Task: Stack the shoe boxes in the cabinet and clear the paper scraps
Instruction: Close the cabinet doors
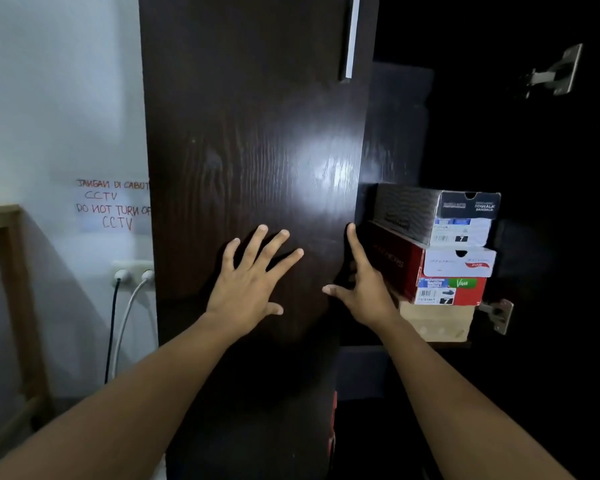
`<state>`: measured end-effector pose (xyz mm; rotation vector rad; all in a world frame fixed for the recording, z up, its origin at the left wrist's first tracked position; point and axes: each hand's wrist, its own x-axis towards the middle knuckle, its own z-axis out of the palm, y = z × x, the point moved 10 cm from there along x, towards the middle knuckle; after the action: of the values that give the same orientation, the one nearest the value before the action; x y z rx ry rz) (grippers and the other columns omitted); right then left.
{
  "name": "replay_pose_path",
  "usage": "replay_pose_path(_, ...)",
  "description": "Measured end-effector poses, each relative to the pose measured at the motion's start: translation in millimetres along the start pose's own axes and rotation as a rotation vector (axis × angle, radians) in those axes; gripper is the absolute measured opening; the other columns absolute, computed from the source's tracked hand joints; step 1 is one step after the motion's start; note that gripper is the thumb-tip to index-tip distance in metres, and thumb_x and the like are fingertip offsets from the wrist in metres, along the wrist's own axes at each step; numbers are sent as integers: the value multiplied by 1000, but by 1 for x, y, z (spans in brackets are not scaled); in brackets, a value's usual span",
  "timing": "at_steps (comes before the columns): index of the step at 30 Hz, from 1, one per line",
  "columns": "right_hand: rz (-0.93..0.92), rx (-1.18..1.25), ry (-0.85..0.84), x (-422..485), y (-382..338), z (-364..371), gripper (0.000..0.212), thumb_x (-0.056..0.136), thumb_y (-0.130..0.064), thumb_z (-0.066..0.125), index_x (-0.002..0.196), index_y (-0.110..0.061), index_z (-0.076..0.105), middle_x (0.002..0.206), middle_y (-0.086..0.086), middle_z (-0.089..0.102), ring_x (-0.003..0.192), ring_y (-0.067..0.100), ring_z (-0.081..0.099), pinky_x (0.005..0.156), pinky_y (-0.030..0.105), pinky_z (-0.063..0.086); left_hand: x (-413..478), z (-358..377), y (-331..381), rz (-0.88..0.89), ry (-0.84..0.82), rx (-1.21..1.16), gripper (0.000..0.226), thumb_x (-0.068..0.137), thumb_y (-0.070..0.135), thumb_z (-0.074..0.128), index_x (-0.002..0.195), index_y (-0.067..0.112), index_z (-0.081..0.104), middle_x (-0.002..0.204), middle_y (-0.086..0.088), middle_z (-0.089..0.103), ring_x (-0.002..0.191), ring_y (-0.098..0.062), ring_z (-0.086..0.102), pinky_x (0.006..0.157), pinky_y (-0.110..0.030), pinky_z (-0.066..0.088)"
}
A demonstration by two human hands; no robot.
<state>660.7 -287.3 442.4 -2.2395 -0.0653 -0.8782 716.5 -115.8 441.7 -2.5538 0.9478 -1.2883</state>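
While the left hand (pixel 253 275) lies flat and spread, holding nothing, against the dark cabinet door (pixel 257 150), seemingly to steady it, the right hand (pixel 364 285), fingers open, hooks that door's right edge beside the three stacked shoe boxes (pixel 447 258) on the shelf inside, right of it, probably to swing it.

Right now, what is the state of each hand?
Left hand: open, flat on the door.
Right hand: open at the door edge, holding nothing.
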Motion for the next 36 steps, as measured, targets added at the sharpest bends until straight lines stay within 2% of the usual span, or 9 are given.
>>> replay_pose_path(4, 4, 1, 11, -1, 8, 1, 116, 82, -11, 79, 148, -60, -3, 162, -7, 24, 145, 12, 26, 118, 36, 29, -3, 4, 0, 5, 2, 13, 117, 68, 69, 73, 157, 40, 2, 167, 0, -9, 153, -32, -9, 116, -57, 12)
replay_pose_path(8, 61, -62, -17, -22, 11, 5, 101, 89, -11, 72, 150, -58, 5, 142, -5, 44, 128, 18, 49, 109, 36, 42, -4, -7, 12, -48, -85, -24, 110, 78, 59, 72, 158, 36, 0, 165, -3, -16, 151, -35, -17, 120, -57, 10)
replay_pose_path(10, 54, -133, -53, -43, 8, -7, 91, 91, -13, 69, 155, -46, 12, 147, -2, 40, 136, 19, 42, 114, 32, 36, -3, -21, 18, -83, -112, -100, 104, 80, 57, 72, 158, 33, 8, 166, -5, -9, 151, -36, -13, 121, -56, 13)
replay_pose_path(13, 29, -255, -6, -78, -5, -58, 85, 93, -21, 66, 158, -35, 13, 158, -4, 28, 144, 10, 27, 116, 23, 23, 2, -41, 38, -65, -156, -286, 102, 80, 58, 71, 157, 30, 12, 165, -6, 4, 152, -34, -2, 121, -52, 22)
replay_pose_path(16, 50, -339, 99, -117, -16, -128, 78, 95, -25, 64, 157, -36, 17, 161, -8, 24, 147, 4, 20, 119, 28, 22, 12, -76, 87, 65, -156, -486, 104, 78, 53, 75, 157, 29, 11, 164, -2, 12, 151, -25, 13, 118, -48, 30)
replay_pose_path(20, 91, -462, 345, -175, -44, -238, 69, 94, -25, 66, 153, -29, 31, 155, -2, 36, 142, 12, 35, 116, 36, 36, 40, -148, 166, 216, -23, -663, 101, 76, 50, 77, 156, 28, 19, 159, 2, 23, 143, -22, 30, 108, -44, 42)
replay_pose_path(26, 114, -607, 668, -268, -70, -351, 47, 97, -26, 60, 142, -21, 48, 127, -8, 53, 112, 4, 54, 97, 23, 47, 61, -258, 280, 447, 146, -877, 94, 81, 50, 74, 155, 32, 20, 157, 4, 26, 136, -22, 40, 98, -43, 49)
replay_pose_path(30, 286, -418, 783, -314, -13, -388, 44, 95, -22, 65, 138, -18, 54, 118, -4, 58, 109, 12, 59, 95, 33, 53, 61, -293, 340, 526, 181, -846, 84, 87, 49, 67, 155, 34, 20, 156, 4, 26, 136, -23, 38, 100, -49, 47)
replay_pose_path(36, 371, 42, 573, -318, 53, -379, 64, 92, -37, 61, 149, -14, 40, 135, 3, 60, 121, 12, 59, 104, 36, 50, 69, -305, 395, 548, 187, -751, 73, 98, 52, 48, 156, 42, 4, 152, -2, 33, 127, -26, 47, 94, -43, 50)
